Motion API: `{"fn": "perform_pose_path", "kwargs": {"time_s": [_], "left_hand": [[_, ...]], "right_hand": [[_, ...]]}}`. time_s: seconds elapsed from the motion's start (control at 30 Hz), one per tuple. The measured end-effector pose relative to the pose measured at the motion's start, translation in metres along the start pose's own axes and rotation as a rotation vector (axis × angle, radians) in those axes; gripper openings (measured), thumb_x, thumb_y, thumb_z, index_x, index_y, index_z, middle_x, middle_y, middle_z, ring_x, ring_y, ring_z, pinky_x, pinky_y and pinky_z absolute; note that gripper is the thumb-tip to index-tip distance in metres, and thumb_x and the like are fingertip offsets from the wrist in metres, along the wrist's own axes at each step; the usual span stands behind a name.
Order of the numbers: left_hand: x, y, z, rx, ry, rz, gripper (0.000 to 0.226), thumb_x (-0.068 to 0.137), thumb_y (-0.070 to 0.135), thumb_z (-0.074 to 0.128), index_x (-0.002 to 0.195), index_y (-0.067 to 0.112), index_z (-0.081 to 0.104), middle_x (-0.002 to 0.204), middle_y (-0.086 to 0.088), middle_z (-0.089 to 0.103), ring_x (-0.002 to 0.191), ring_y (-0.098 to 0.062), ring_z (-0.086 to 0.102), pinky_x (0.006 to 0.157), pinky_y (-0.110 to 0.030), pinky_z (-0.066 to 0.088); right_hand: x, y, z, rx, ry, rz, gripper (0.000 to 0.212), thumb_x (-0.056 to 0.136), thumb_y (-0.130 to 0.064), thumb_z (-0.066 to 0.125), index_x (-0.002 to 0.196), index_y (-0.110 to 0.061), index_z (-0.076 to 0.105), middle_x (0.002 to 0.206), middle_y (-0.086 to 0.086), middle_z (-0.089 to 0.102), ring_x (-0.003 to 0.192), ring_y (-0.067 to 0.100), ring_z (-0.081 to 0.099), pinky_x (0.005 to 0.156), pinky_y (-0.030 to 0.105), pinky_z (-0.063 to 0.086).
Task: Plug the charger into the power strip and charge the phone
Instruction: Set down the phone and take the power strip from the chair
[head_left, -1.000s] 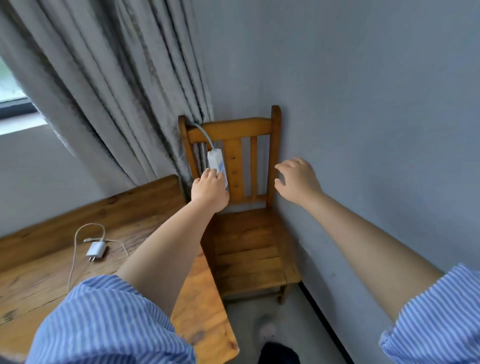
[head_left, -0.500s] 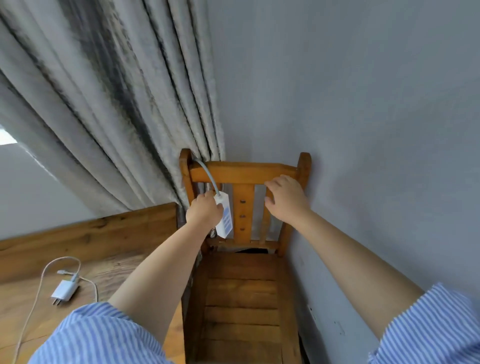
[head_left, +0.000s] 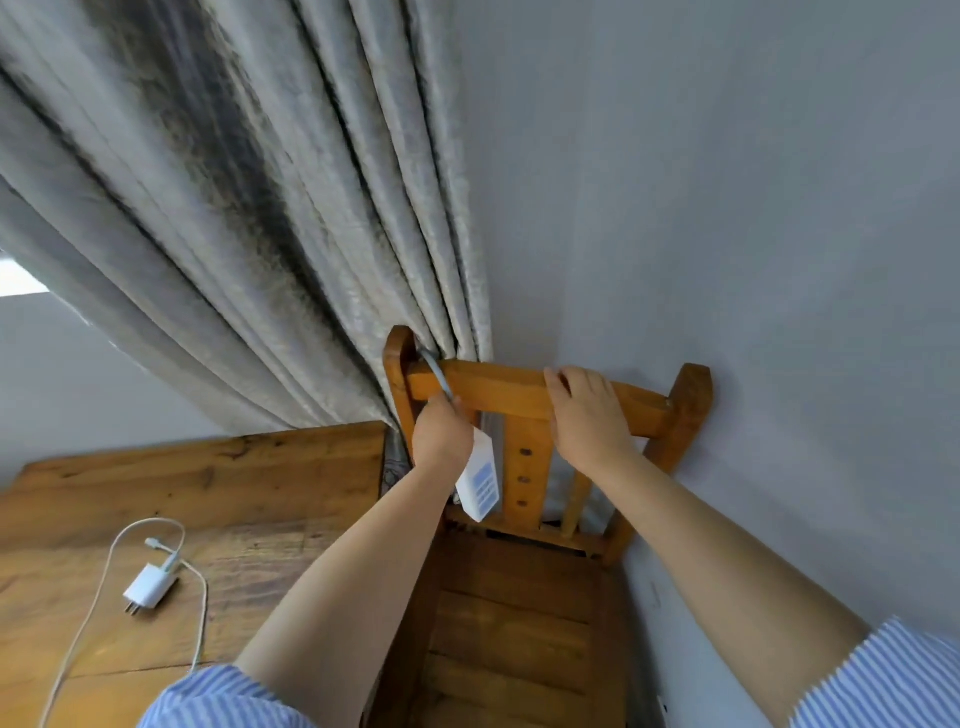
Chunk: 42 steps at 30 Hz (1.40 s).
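Observation:
A white power strip (head_left: 480, 480) hangs by its grey cord (head_left: 435, 376) over the top rail of a wooden chair (head_left: 519, 389). My left hand (head_left: 441, 434) is closed around the strip's upper end, where the cord enters. My right hand (head_left: 587, 415) lies flat on the chair's top rail, fingers curled over it. A white charger (head_left: 148, 587) with its white cable (head_left: 104, 577) lies on the wooden table (head_left: 249, 493) at the lower left. No phone is in sight.
Grey curtains (head_left: 234, 208) hang at the left and reach down behind the chair's back. A grey wall (head_left: 727, 208) fills the right side, touching the chair. The chair seat (head_left: 519, 623) lies below my arms.
The view has tilted up and moved closer to the chair. My right hand has gone from the chair's slats up onto the top rail. My left hand still holds the power strip.

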<state>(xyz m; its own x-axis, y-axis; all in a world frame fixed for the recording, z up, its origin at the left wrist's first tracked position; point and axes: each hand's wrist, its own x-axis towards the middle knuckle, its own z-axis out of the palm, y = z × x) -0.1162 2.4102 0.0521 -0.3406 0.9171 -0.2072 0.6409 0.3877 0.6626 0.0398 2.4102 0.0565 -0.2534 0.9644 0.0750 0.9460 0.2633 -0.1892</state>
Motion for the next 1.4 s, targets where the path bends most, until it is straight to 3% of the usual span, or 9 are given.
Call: {"fn": "perform_pose_path", "kwargs": {"time_s": [0.3,0.4,0.57,0.8,0.87,0.97,1.13,1.27,1.4], "left_hand": [[0.014,0.004,-0.040,0.096,0.254,0.168,0.035,0.099,0.022,0.027,0.109,-0.003,0.050,0.086,-0.021,0.061,0.069,-0.025,0.047,0.056,-0.032,0.033],[0.029,0.013,-0.063,0.084,0.297,0.154,0.034,0.099,0.021,0.029,0.103,-0.003,0.052,0.093,-0.022,0.062,0.073,-0.027,0.051,0.056,-0.032,0.035],[0.039,0.013,-0.085,0.116,0.286,0.122,0.033,0.098,0.018,0.029,0.106,-0.005,0.052,0.104,-0.027,0.062,0.093,-0.039,0.059,0.064,-0.037,0.039],[-0.009,-0.030,-0.111,0.142,0.179,0.125,0.031,0.098,0.016,0.029,0.101,-0.001,0.055,0.083,-0.012,0.052,0.074,-0.026,0.047,0.064,-0.033,0.034],[-0.031,-0.046,-0.122,0.123,0.168,0.119,0.028,0.097,0.015,0.032,0.085,0.003,0.055,0.076,-0.010,0.051,0.068,-0.025,0.045,0.060,-0.030,0.033],[-0.058,-0.066,-0.138,0.037,0.163,0.072,0.034,0.096,0.016,0.036,0.063,0.014,0.043,0.059,0.002,0.042,0.052,-0.013,0.037,0.045,-0.025,0.027],[-0.122,-0.121,-0.172,-0.002,0.129,0.001,0.032,0.094,0.019,0.044,0.063,0.020,0.053,0.051,0.005,0.039,0.046,-0.010,0.033,0.034,-0.011,0.025],[-0.167,-0.163,-0.198,-0.024,0.038,-0.044,0.026,0.094,0.021,0.044,0.074,0.020,0.060,0.056,0.003,0.039,0.051,-0.011,0.032,0.049,-0.025,0.027],[-0.209,-0.202,-0.225,-0.051,0.028,-0.073,0.025,0.095,0.018,0.041,0.078,0.018,0.060,0.057,0.003,0.039,0.053,-0.010,0.033,0.049,-0.019,0.029]], "right_hand": [[0.000,-0.001,0.024,-0.068,0.186,0.004,0.054,0.081,0.007,0.042,0.133,0.001,0.031,0.130,0.026,0.048,0.120,0.039,0.044,0.109,0.050,0.028],[0.002,-0.001,0.024,-0.095,0.105,0.000,0.058,0.084,0.004,0.036,0.138,-0.002,0.016,0.139,0.021,0.035,0.128,0.035,0.031,0.114,0.047,0.016],[0.001,-0.002,0.020,-0.200,0.023,-0.011,0.079,0.074,-0.004,0.056,0.138,-0.002,0.009,0.139,0.021,0.031,0.128,0.036,0.028,0.114,0.048,0.016],[-0.003,-0.012,0.017,-0.270,-0.044,0.116,0.091,0.075,-0.017,0.059,0.137,-0.005,-0.006,0.147,0.018,0.018,0.136,0.036,0.015,0.115,0.051,0.008],[-0.005,-0.022,0.014,-0.233,-0.060,0.185,0.091,0.079,-0.027,0.056,0.138,-0.004,-0.009,0.152,0.017,0.009,0.140,0.034,0.005,0.114,0.054,0.001],[-0.016,-0.052,0.020,-0.082,0.002,0.019,0.072,0.087,-0.030,0.047,0.141,-0.006,0.007,0.154,0.016,0.009,0.142,0.032,0.003,0.114,0.055,0.001],[-0.050,-0.147,0.032,0.379,-0.085,-0.425,0.054,0.091,-0.019,0.043,0.139,-0.005,0.020,0.151,0.015,0.024,0.141,0.028,0.014,0.117,0.045,0.011],[-0.073,-0.204,0.025,0.486,-0.165,-0.601,0.052,0.090,-0.018,0.048,0.136,-0.006,0.029,0.143,0.018,0.038,0.136,0.031,0.027,0.114,0.047,0.020],[-0.111,-0.256,0.025,0.603,-0.395,-0.711,0.031,0.092,-0.014,0.044,0.120,-0.002,0.050,0.108,0.021,0.060,0.098,0.028,0.053,0.083,0.034,0.041]]}}
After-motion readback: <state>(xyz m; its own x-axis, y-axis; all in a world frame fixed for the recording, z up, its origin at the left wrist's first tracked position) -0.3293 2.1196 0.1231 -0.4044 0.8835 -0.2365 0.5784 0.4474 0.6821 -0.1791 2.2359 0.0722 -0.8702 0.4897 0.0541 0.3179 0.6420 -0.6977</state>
